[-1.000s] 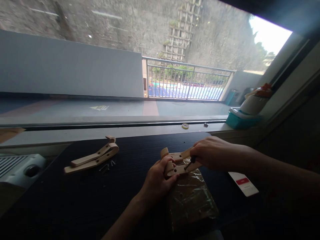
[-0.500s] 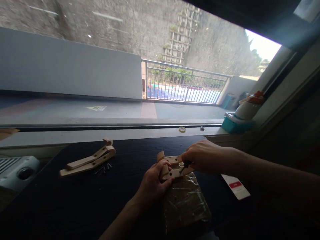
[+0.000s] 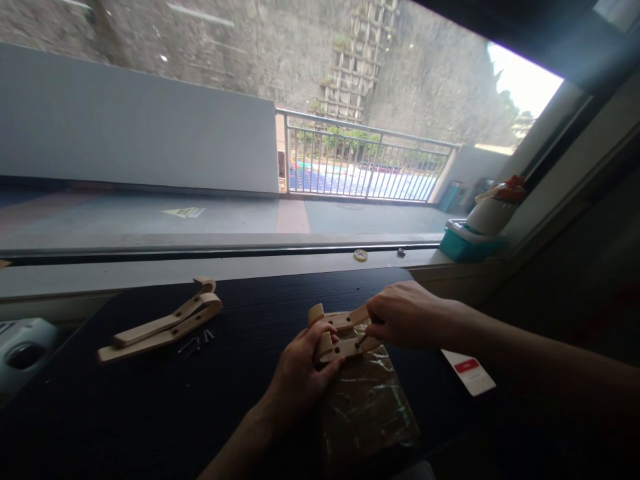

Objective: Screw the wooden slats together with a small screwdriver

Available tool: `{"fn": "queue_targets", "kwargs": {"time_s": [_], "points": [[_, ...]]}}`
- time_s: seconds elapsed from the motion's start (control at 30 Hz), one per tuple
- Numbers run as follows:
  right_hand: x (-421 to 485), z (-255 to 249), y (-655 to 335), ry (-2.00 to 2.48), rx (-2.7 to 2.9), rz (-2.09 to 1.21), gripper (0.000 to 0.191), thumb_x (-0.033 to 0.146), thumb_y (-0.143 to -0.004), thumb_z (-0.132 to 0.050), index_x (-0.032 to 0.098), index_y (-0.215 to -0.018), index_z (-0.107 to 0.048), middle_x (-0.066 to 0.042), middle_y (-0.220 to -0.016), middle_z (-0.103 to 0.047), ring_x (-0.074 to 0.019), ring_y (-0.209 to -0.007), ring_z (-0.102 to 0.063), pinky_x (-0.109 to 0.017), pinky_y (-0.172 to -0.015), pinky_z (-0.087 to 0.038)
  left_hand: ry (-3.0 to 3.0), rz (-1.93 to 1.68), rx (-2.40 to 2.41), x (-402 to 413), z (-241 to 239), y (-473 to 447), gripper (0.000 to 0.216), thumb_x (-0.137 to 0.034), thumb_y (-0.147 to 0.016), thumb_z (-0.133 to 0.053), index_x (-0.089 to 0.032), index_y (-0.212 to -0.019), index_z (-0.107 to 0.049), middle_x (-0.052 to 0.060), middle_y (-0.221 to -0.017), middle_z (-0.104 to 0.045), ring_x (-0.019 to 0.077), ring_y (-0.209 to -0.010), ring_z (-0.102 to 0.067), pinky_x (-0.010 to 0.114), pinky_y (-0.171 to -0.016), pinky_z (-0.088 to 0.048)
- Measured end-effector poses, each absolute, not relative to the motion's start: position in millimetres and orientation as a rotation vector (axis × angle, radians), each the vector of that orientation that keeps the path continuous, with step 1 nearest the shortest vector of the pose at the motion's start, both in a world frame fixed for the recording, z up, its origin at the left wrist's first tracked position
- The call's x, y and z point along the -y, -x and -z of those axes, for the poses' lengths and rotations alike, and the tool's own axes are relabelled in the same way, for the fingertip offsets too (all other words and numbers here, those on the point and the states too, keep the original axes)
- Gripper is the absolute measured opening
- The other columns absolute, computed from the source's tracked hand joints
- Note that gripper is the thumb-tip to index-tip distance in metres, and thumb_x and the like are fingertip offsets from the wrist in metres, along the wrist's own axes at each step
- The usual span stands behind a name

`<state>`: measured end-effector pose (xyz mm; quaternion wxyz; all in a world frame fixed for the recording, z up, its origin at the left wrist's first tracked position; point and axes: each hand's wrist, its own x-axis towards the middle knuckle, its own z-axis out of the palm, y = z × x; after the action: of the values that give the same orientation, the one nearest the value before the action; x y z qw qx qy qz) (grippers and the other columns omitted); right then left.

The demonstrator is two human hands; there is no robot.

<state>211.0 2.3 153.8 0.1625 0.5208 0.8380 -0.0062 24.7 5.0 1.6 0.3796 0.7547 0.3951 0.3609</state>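
Note:
Two pale wooden hooks with drilled holes lie side by side across a brown block wrapped in clear film. Around the curved end of the nearer wooden hook my left hand is closed, its thumb along the near side. The farther wooden hook reaches past my left fingertips. My right hand is closed in a fist on a screwdriver. Only the thin dark shaft shows; its tip meets a hole in the nearer hook, and the handle is hidden in my fist.
On the dark table, two more wooden hooks lie at left beside several loose screws. A white card with a red label lies at right. On the sill are a tape roll and a teal box. A white appliance stands far left.
My right fist has turned and tilted a little around the screwdriver, whose shaft shows less now. My left hand keeps its grip. The whole view has shifted slightly.

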Motion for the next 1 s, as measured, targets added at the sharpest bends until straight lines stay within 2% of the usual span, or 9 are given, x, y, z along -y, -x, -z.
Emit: {"fn": "queue_targets", "kwargs": {"time_s": [0.13, 0.4, 0.6, 0.7, 0.87, 1.0], "points": [[1, -169, -202, -1.364, -2.438, 0.02, 0.016, 0.027, -0.078, -0.055, 0.019, -0.087, -0.066, -0.004, -0.072, -0.066, -0.0164, -0.062, -0.059, -0.026, -0.052, -0.028, -1.925, -0.915, -1.002, -5, -2, -24, 0.039, -0.023, -0.075, -0.064, -0.023, -0.112, -0.051, 0.004, -0.104, -0.066, 0.0185, -0.096, -0.063, 0.031, -0.088, -0.049], [4, -172, -198, -1.226, -2.473, 0.114, 0.013, 0.011, -0.084, -0.051, 0.014, -0.079, -0.063, -0.005, -0.077, -0.066, -0.0144, -0.071, -0.059, -0.025, -0.057, -0.032, -1.916, -0.915, -1.021, -5, -2, -24, 0.039, -0.023, -0.074, -0.064, -0.024, -0.111, -0.053, 0.003, -0.103, -0.065, 0.0171, -0.092, -0.064, 0.029, -0.084, -0.05], [3, -155, -204, -1.53, -2.474, 0.044, 0.029, 0.032, -0.092, -0.04, 0.016, -0.077, -0.059, -0.004, -0.069, -0.064, -0.0145, -0.061, -0.056, -0.027, -0.052, -0.025, -1.943, -0.93, -1.024, -4, -2, -24, 0.039, -0.023, -0.073, -0.065, -0.025, -0.111, -0.053, 0.002, -0.102, -0.066, 0.0172, -0.092, -0.064, 0.03, -0.086, -0.049], [1, -156, -209, -1.572, -2.419, 0.034, 0.033, 0.035, -0.091, -0.037, 0.018, -0.071, -0.057, -0.003, -0.065, -0.062, -0.0136, -0.057, -0.054, -0.027, -0.05, -0.022, -1.93, -0.926, -1.024, -4, -4, -25, 0.04, -0.023, -0.073, -0.064, -0.024, -0.111, -0.053, 0.004, -0.105, -0.065, 0.0182, -0.094, -0.064, 0.031, -0.087, -0.05], [6, -164, -221, -1.64, -2.46, 0.016, 0.03, 0.04, -0.089, -0.04, 0.021, -0.077, -0.06, -0.001, -0.065, -0.061, -0.0139, -0.058, -0.053, -0.027, -0.051, -0.022, -1.915, -0.904, -1.02, -4, -5, -25, 0.037, -0.022, -0.074, -0.063, -0.024, -0.11, -0.053, 0.003, -0.102, -0.066, 0.0191, -0.094, -0.065, 0.032, -0.087, -0.051], [12, -166, -225, -1.648, -2.54, 0.058, 0.023, 0.035, -0.088, -0.044, 0.021, -0.08, -0.061, 0.0, -0.067, -0.062, -0.0133, -0.06, -0.053, -0.027, -0.052, -0.023, -1.923, -0.909, -1.028, -4, -4, -24, 0.038, -0.022, -0.074, -0.064, -0.024, -0.111, -0.052, 0.003, -0.103, -0.066, 0.0192, -0.095, -0.064, 0.033, -0.088, -0.05]]}}
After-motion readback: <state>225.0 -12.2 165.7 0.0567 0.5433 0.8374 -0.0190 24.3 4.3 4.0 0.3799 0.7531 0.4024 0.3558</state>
